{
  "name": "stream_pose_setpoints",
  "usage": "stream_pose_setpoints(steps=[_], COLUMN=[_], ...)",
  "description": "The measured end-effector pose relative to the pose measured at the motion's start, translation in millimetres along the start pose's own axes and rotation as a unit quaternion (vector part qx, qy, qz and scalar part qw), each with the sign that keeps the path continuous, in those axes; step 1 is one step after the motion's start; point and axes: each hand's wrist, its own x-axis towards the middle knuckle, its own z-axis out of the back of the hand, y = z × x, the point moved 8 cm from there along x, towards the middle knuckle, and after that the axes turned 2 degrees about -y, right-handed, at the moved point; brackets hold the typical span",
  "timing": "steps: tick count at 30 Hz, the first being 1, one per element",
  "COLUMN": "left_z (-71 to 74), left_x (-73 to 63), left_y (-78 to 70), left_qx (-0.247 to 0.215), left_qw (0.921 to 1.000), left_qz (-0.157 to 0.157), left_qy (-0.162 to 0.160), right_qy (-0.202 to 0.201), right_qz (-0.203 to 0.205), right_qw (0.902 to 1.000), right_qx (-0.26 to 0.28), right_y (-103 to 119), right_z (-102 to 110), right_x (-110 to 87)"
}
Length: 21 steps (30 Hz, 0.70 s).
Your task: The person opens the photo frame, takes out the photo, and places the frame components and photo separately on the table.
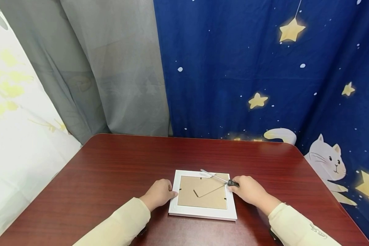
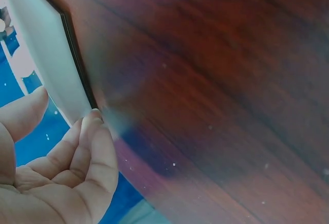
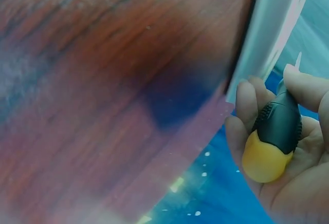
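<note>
A white picture frame (image 1: pixel 203 212) lies back side up on the table, its brown backing board (image 1: pixel 187 201) showing several small dark tabs near the edges and a stand flap marked out by thin dark lines. My left hand (image 1: pixel 160 193) grips the frame's left edge, thumb on top and fingertips at the side. In my right hand (image 1: pixel 249 189) is a screwdriver (image 1: pixel 232 183); its black handle ends in a yellow cap (image 3: pixel 264 161) in the right wrist view. The shaft slants left across the frame's upper part. Right fingertips are right at the frame's right edge.
The dark red wooden table (image 1: pixel 120 167) reaches out on all sides of the frame, with rounded far corners. Behind it hang a grey curtain (image 1: pixel 126 68) and a blue star-patterned curtain (image 1: pixel 227 68). White patterned cloth (image 1: pixel 12 136) hangs at the left.
</note>
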Motion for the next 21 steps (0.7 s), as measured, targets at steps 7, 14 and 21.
stream_pose_setpoints(steps=[7,14,21], left_z=[-3.3,-4.0,-5.4], left_x=[5.2,5.7,4.1], left_y=[6.2,7.2,6.0], left_qx=[-0.024,-0.04,-0.048], left_qw=[0.9995,0.9988,0.9984], left_qz=[0.016,0.019,0.022], left_qy=[0.015,0.018,0.022], right_qy=[0.018,0.035,0.046], right_qz=[0.067,0.119,0.131], right_qw=[0.9971,0.9886,0.9848], right_qx=[-0.033,-0.085,-0.104], right_y=[26,52,62], right_z=[3,2,-2], right_x=[-6.4,-10.2,-6.9])
